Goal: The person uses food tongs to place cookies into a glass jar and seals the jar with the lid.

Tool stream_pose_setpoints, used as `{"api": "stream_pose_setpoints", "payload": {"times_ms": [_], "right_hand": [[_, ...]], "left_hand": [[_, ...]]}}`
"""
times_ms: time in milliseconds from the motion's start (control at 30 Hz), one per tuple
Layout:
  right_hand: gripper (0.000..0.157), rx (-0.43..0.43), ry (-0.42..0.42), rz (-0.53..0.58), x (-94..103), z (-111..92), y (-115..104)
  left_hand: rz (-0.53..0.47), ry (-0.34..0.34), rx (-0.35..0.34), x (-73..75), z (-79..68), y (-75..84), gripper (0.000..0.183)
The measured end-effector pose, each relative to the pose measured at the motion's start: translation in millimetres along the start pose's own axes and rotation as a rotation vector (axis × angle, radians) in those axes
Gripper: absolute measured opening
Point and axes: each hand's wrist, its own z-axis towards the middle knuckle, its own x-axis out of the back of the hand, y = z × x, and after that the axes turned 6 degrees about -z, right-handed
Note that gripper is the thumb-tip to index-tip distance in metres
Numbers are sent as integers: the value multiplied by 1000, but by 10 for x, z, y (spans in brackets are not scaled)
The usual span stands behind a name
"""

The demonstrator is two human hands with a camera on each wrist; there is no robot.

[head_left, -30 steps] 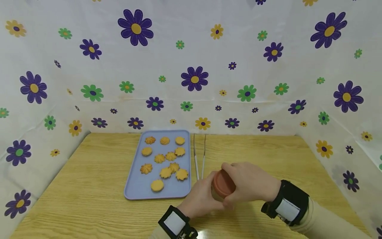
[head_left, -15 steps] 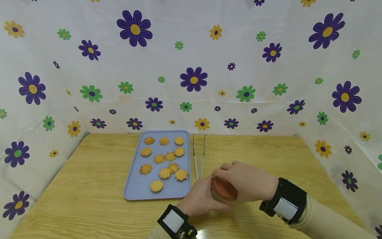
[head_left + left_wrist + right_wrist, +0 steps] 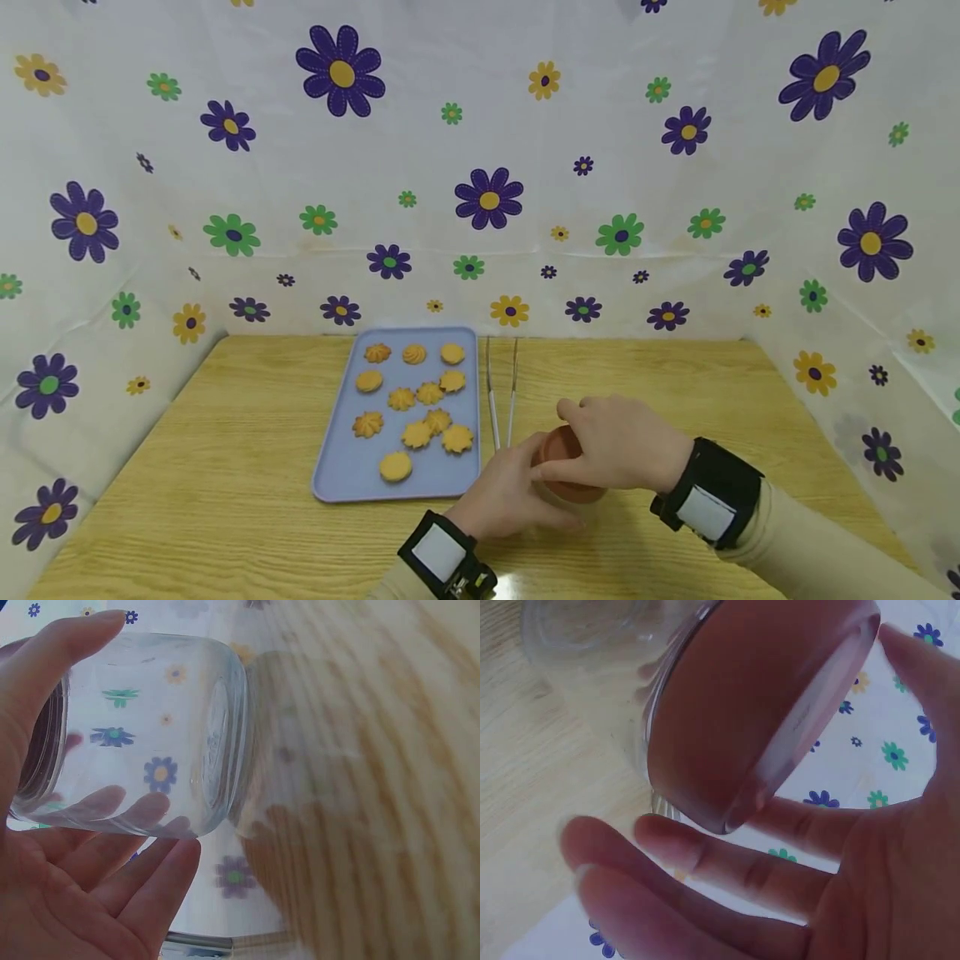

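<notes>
A clear glass jar [image 3: 150, 761] with a reddish-brown lid [image 3: 576, 490] is between both hands, right of the tray. My left hand [image 3: 504, 493] grips the jar's body, thumb on one side and fingers on the other. Above it, my right hand [image 3: 626, 442] spans the lid, thumb and fingertips at its rim. In the right wrist view the lid [image 3: 735, 705] appears tilted on the jar's mouth, and the lower fingers extend past it. Through the glass only the flowered cloth shows. In the left wrist view the jar's base is close to the wooden table [image 3: 390, 825].
Left of the hands lies a light blue tray [image 3: 341, 482] with several golden cookies [image 3: 395, 467] on it. Long, slim metal tongs [image 3: 492, 404] lie along the tray's right edge, their near end hidden by the left hand. Flowered cloth [image 3: 420, 150] walls in the back and sides.
My right hand turned over the lid, then shifted back, its thumb now across the lid's near left. The left hand stays on the jar; tray, cookies and tongs have not moved.
</notes>
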Motion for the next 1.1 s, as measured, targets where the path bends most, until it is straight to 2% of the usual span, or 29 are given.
{"api": "stream_pose_setpoints", "payload": {"times_ms": [167, 300, 467, 567, 633, 700, 767, 867, 967, 1100], "right_hand": [[57, 2, -47, 11, 19, 22, 0], [49, 59, -91, 45, 58, 42, 14], [58, 199, -128, 76, 126, 26, 12], [63, 277, -127, 55, 148, 11, -9], [62, 286, -133, 67, 143, 4, -23], [63, 250, -138, 102, 125, 3, -33], [66, 177, -126, 113, 96, 7, -34], [71, 45, -69, 50, 57, 14, -24], [70, -43, -36, -38, 37, 16, -16], [58, -63, -81, -29, 52, 7, -30]], "left_hand": [[6, 10, 1, -2, 12, 4, 83], [12, 4, 2, 6, 13, 10, 89], [28, -4, -5, 17, 3, 26, 97], [26, -6, -11, 22, -1, 39, 88], [32, -10, -21, 23, 1, 33, 83], [50, -9, -29, 28, 1, 26, 80], [48, -19, -37, 28, 6, 17, 81], [22, -24, -35, 24, 9, 13, 83], [-18, -29, -31, 14, 11, 14, 85], [-12, -22, -15, 8, 5, 19, 85]]}}
